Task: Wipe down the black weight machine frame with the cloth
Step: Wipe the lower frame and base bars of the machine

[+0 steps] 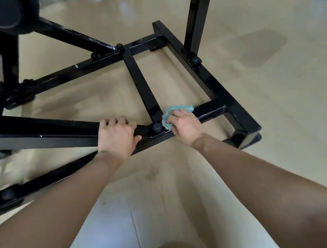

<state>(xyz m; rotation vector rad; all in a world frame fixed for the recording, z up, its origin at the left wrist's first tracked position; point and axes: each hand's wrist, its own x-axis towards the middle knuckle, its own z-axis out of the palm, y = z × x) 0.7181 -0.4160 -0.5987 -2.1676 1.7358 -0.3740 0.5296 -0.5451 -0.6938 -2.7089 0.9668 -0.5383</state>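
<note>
Right hand (184, 124) has its fingers bunched on the cloth (177, 109) just right of the bolt (156, 127), left hand (117, 134) curled round the frame (59, 132) just left of it, so the cloth could easily snag there.

The frame (206, 77) sits on the floor (287, 112) and fills the left and middle of the picture, with a post (198, 16) going up at the top right. On its near bar (209, 109), mid-picture, the left hand (118, 136) is at the left, the right hand (184, 125) at the right, and a round knob (156, 127) between them. The cloth (177, 109) lies on the bar under the right hand.
</note>
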